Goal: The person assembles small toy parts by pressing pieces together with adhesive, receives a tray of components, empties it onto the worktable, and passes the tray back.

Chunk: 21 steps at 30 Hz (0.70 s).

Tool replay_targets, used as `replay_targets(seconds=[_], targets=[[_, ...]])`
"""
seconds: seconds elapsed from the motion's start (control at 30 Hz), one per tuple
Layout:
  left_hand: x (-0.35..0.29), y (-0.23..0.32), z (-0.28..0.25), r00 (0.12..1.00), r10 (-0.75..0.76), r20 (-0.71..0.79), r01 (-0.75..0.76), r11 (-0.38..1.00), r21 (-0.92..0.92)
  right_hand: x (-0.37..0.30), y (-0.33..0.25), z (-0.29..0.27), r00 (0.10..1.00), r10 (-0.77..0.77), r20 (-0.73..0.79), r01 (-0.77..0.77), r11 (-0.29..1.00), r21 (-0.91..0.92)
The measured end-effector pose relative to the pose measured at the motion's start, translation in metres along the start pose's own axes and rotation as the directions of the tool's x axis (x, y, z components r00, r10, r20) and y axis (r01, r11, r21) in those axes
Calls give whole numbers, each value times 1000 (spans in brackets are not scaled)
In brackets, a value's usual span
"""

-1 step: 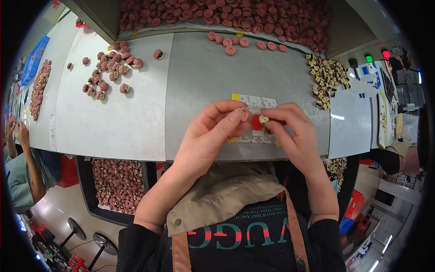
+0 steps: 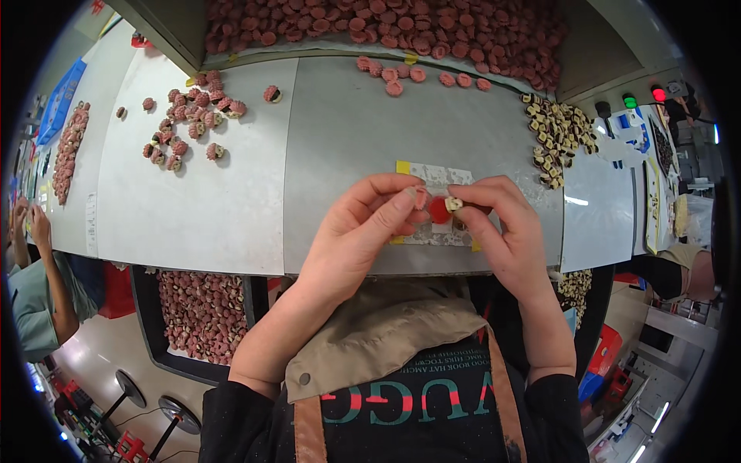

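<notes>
Forearms [image 2: 270, 333] angle inward — left hand [image 2: 356, 224] pinching a pink shell [image 2: 420, 198], right hand [image 2: 508, 235] pinching a cream piece [image 2: 453, 204].

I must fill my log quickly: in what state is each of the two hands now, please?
Left hand: closed, holding a pink piece.
Right hand: closed, holding a small cream-coloured piece.

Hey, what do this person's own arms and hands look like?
Black sleeves end near the elbows. Below them the forearms are bare, with no watch or bracelet showing. The left hand and right hand wear no gloves, and no ring is visible.
</notes>
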State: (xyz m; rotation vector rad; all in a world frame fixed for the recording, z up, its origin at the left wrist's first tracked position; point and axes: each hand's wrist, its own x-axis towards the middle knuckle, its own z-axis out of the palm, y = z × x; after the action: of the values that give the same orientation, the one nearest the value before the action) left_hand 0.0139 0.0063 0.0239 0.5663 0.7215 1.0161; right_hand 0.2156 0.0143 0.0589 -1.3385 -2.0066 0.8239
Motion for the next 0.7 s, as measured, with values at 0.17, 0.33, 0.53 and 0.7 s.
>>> replay_targets(seconds=[0.17,0.33,0.53,0.7], targets=[[1,2,6,1000,12,27,-13,999,39,10,-13,7,995,-81,-58,88,985,146],[4,-1,9,999,31,11,-31,999,30,8,-7,19,929,-332,-163,311,940,-144],[-1,-5,15,976,216,-30,-202,947,251,13,-1,10,921,-360,-150,347,932,-107],[0,-1,14,998,52,31,-55,990,131,9,-1,3,887,-448,-111,436,892,-118]])
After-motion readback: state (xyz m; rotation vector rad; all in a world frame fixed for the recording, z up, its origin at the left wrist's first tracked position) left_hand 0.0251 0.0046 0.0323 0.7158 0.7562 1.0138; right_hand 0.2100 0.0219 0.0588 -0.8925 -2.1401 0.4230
